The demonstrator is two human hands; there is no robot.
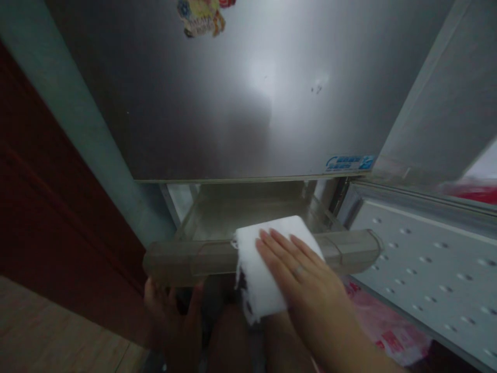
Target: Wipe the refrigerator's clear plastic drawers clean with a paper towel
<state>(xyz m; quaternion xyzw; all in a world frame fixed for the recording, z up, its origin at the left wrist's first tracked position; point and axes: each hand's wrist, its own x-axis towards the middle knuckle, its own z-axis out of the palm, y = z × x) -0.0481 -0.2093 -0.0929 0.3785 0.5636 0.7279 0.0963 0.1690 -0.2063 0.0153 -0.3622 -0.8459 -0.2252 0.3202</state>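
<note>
A clear plastic freezer drawer (217,257) is pulled out of the compartment beneath a silver fridge door. My right hand (306,274) presses a folded white cloth (267,285) over the top of the drawer's front, right of its middle. The fingers lie close together on the cloth, and its frayed left edge hangs down. At the drawer front's left end, my left hand (174,311) grips from below, fingers and thumb up against the underside. Dim light and the drawer partly hide that hand.
The silver fridge door (233,103) above is shut, with stickers on it. The lower door (423,259) stands open at the right, its inner panel dimpled. Pink plastic bags (396,326) lie below it. A dark red wooden panel (70,217) borders the left side.
</note>
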